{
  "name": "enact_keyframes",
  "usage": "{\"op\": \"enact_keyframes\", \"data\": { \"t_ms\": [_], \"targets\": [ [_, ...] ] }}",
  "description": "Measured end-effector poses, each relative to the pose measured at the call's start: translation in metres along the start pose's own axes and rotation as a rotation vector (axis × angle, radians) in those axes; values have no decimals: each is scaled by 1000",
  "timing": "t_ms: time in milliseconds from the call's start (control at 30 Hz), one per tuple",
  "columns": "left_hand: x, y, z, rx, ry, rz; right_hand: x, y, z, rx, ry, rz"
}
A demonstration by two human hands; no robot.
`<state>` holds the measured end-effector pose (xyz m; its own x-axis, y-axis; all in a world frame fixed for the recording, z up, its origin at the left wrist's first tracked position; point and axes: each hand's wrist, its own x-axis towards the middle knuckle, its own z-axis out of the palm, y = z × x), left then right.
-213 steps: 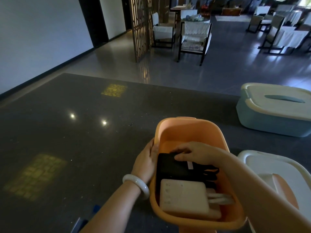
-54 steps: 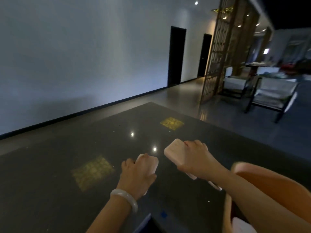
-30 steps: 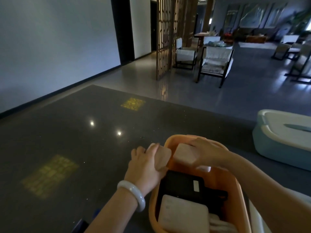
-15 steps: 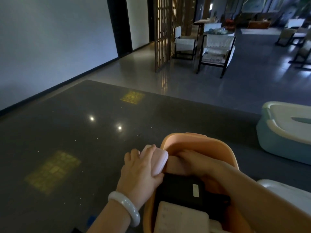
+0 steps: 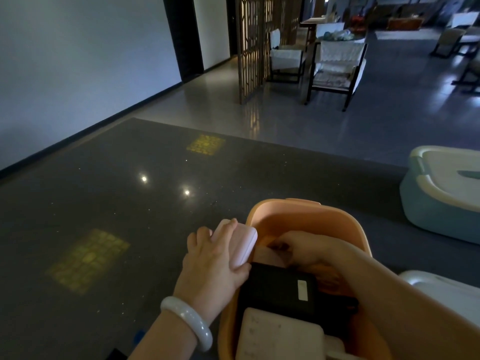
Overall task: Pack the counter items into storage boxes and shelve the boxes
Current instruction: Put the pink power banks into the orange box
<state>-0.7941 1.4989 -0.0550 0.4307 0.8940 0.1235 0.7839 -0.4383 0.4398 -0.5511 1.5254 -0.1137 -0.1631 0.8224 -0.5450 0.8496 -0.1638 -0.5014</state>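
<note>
An open orange storage box [image 5: 285, 210] stands on the dark counter [image 5: 104, 203] in front of me. It holds a black case [image 5: 278, 292] and, nearer to me, a white device [image 5: 275, 336]. My left hand [image 5: 210, 263] grips a pale pink flat pack [image 5: 244, 246] at the box's left rim. My right hand [image 5: 304, 249] is down inside the far end of the box, fingers curled over a second pale pack [image 5: 267, 255] that is mostly hidden beneath it.
A light blue box with a white lid [image 5: 441, 193] sits on the counter at the right. A white lid [image 5: 446, 294] lies beside the orange box at the lower right. Beyond the counter are a wooden screen [image 5: 257, 42] and chairs [image 5: 335, 66].
Both hands brought the pale packs from the counter to the orange box. My right hand has since lowered its pack into the far end; my left hand stays at the rim.
</note>
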Motion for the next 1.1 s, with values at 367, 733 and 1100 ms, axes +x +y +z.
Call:
{"op": "enact_keyframes", "data": {
  "t_ms": [367,733,1100],
  "targets": [
    [0,-1,-2,-52,6,-10,-17,-14,-13,123,200,-74],
    [39,47,0,-83,96,-97,-73,-70,-15,1124,279,-221],
    [61,48,-11,-869,-202,-211,-90,-40,-44,984,230,-215]
  ]
}}
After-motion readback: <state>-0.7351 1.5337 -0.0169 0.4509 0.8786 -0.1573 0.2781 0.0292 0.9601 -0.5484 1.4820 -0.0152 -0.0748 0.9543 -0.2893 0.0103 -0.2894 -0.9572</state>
